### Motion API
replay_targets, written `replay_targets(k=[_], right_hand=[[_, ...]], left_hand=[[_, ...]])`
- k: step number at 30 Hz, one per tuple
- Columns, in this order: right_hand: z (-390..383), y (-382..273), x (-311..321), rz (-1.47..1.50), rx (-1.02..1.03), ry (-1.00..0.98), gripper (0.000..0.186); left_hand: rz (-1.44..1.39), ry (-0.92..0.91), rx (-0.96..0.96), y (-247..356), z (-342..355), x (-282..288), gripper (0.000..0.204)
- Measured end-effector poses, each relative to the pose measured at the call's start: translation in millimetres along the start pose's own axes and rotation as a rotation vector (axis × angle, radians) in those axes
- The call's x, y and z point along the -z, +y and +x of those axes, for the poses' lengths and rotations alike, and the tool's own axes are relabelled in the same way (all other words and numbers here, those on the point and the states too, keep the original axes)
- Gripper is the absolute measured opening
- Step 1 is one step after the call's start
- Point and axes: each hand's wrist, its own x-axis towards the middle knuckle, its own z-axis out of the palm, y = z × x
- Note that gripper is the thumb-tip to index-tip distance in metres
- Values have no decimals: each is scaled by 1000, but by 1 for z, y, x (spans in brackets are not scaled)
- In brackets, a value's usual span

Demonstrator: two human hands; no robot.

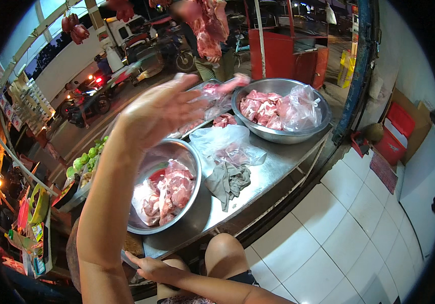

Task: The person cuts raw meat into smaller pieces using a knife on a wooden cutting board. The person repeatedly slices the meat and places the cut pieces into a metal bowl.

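My left hand [164,109] is raised over the metal table, blurred by motion, its fingers stretched out and apart. Just beyond its fingertips is a blurred pink piece [235,83], probably meat, beside the rim of the far steel bowl [278,134]. That bowl holds cut raw meat [263,106] and a clear plastic bag [301,109]. Under my left forearm stands a nearer steel bowl [195,195] with large chunks of raw meat [169,190]. Low down by my knees, my right hand [149,268] is closed around something with a narrow grey edge, partly hidden by my left arm.
On the metal table [273,175] lie a grey cloth [229,182] and a plastic bag [225,144]. Green vegetables [88,159] are at the left. Meat [210,30] hangs ahead, near a standing person [210,68]. A red cooler [394,134] stands right of the tiled floor [339,218].
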Motion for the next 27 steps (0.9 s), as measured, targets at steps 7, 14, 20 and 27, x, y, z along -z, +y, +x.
replay_targets(k=[7,14,20,27], right_hand=[[-4,-2,-5,-191,77,95,80],[2,-39,10,-271,-179,-71,80],[-1,-43,3,-343,-181,-40,78],[7,-54,-6,-523,-199,-23,75]], left_hand=[[366,-82,206,-14,-45,37,54],[547,463,364,5,-163,189,43],[808,720,513,-25,-295,281,54],[1124,858,743,-84,-413,349,72]])
